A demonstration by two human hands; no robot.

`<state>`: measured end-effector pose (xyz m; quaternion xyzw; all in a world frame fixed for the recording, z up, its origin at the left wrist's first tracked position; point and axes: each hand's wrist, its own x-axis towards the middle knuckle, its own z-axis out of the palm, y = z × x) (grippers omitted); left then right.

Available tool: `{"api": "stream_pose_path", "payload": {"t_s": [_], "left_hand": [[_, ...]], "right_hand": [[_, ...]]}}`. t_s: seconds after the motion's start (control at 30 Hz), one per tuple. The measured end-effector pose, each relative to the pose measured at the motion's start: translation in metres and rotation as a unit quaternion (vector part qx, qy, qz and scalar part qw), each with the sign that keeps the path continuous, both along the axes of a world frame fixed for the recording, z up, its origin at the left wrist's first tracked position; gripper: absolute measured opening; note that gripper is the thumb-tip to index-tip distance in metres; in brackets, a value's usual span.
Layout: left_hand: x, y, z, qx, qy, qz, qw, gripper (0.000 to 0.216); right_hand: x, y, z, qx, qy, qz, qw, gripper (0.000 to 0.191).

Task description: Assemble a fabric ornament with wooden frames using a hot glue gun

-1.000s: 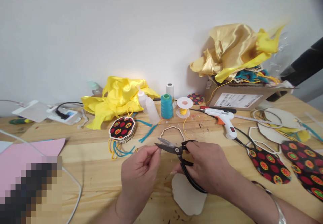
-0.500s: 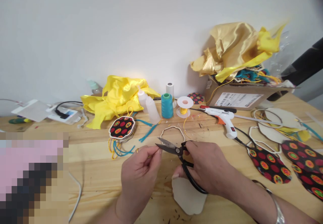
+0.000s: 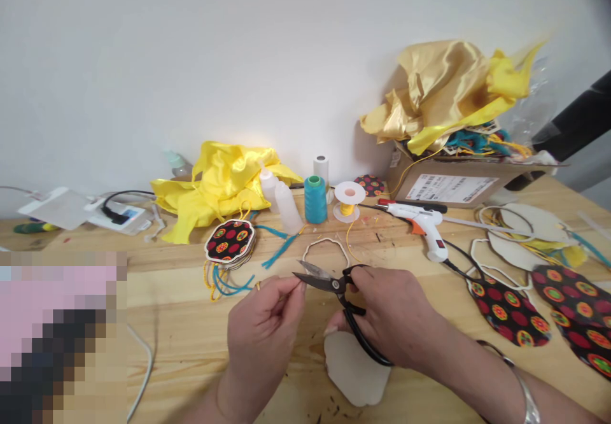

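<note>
My right hand (image 3: 396, 312) grips black-handled scissors (image 3: 329, 282), whose blades stand slightly apart and point left. The blade tips are right at the fingertips of my left hand (image 3: 267, 322). Thumb and forefinger of that hand are pinched together; whatever lies between them is too small or hidden to make out. Below the scissors a cream scalloped piece (image 3: 358, 373) lies on the table, partly under my right hand. Just behind the blades rests a thin scalloped frame (image 3: 329, 244).
Behind my hands stand a teal thread cone (image 3: 316, 201), a yellow cord spool (image 3: 350, 193) and white squeeze bottles (image 3: 287, 207). Patterned pendants (image 3: 230, 241) lie left. A glue gun (image 3: 432, 230), fabric pieces (image 3: 510, 312) and a cardboard box (image 3: 443, 182) are at right.
Hardly anything differs. Both hands and the scissors keep almost the same place, and the whole view has shifted very slightly.
</note>
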<state>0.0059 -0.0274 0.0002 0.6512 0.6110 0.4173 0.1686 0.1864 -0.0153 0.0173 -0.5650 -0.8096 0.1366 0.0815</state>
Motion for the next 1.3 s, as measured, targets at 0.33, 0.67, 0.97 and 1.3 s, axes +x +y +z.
{"api": "stream_pose_path", "payload": {"t_s": [0.33,0.67,0.97,1.3], "left_hand": [[-0.003,0.000,-0.002,0.018,0.022,0.011,1.000,0.015],[-0.002,0.001,-0.001,0.035,0.026,0.002,0.999,0.014],[0.002,0.008,0.009,-0.151,-0.203,0.044,0.966,0.013],[0.013,0.002,0.003,-0.352,-0.372,-0.068,0.856,0.022]], "right_hand": [[0.001,-0.001,-0.003,0.034,0.010,-0.003,0.999,0.046],[0.003,-0.001,-0.003,0.053,0.010,0.006,0.999,0.051],[0.013,0.012,-0.002,-0.068,0.207,-0.095,0.971,0.040],[0.004,0.011,-0.010,-0.199,0.496,-0.044,0.844,0.021]]}}
